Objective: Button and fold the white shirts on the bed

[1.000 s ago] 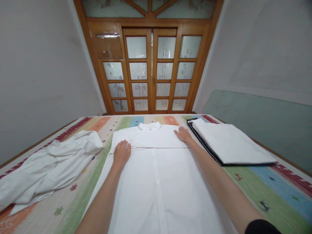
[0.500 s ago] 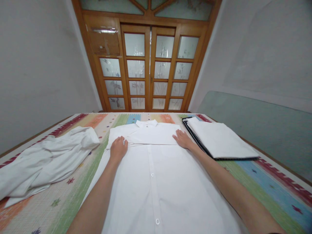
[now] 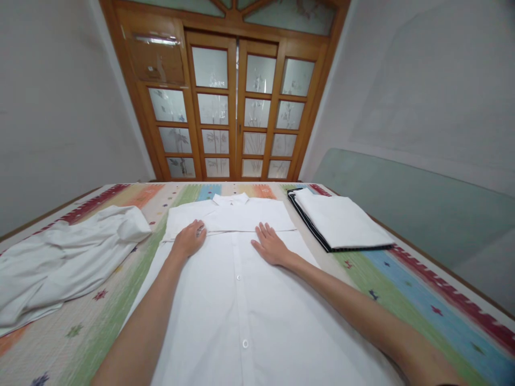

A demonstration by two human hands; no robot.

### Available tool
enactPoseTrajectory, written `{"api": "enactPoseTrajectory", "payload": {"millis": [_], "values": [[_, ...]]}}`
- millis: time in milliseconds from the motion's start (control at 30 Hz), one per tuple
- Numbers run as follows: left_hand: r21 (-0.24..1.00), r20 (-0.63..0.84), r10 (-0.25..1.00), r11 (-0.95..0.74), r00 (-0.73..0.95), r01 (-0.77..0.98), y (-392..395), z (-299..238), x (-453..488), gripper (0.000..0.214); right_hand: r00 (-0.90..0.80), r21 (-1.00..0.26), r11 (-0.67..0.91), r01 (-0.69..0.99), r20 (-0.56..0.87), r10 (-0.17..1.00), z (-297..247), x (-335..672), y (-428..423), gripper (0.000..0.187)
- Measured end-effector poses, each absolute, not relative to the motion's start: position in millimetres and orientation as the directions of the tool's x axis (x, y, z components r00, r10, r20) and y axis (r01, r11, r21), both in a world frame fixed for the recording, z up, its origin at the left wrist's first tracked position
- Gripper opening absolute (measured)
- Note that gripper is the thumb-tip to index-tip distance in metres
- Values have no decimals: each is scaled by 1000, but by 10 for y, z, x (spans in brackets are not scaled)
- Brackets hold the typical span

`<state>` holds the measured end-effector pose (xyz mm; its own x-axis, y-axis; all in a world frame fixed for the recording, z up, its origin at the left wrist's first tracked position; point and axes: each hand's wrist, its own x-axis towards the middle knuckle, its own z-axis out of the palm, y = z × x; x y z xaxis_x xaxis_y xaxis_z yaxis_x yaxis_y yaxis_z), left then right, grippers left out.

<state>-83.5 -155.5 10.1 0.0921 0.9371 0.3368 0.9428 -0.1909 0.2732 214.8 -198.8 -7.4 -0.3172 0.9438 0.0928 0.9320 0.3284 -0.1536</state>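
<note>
A white button shirt [image 3: 241,300] lies flat, front up, on the striped colourful bedspread [image 3: 422,289], collar at the far end and sleeves folded across the chest. My left hand [image 3: 188,239] rests on the folded sleeve near the shirt's left shoulder, fingers curled loosely against the cloth. My right hand [image 3: 270,246] lies flat and open on the shirt's chest just right of the button placket, fingers spread.
A crumpled white garment [image 3: 60,257] lies at the left. A folded white garment on a dark-edged one [image 3: 338,222] sits at the right. Wooden glass-paned doors [image 3: 229,118] stand beyond the bed; a pale green panel [image 3: 422,198] runs along the right wall.
My right hand has slid left and toward me, from the shirt's right shoulder to the middle of the chest. The left hand stays put. The view has shifted slightly.
</note>
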Motion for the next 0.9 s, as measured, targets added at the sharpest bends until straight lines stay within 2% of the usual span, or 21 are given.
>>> {"api": "enactPoseTrajectory", "payload": {"millis": [100, 267, 400, 633, 900], "values": [[263, 295, 950, -187, 105, 947, -1535, 74, -846, 34, -278, -191, 289, 938, 83, 957, -26, 2022, -2016, 76], [255, 279, 956, -169, 95, 952, -1500, 4, -847, 39, -123, -241, 133, 961, 57, 991, 31, 1951, -1818, 76], [235, 317, 944, -177, 97, 956, -1542, 11, -832, 35, -55, -216, 62, 974, 39, 998, 54, 1995, -1645, 70], [229, 259, 966, -67, 6, 971, -1678, 119, -793, 37, 16, -160, -19, 987, -18, 1000, 83, 2088, -1559, 67], [209, 284, 958, -92, 30, 973, -1729, 128, -787, 40, 64, -171, -63, 983, 5, 998, 71, 2275, -1538, 64]]}}
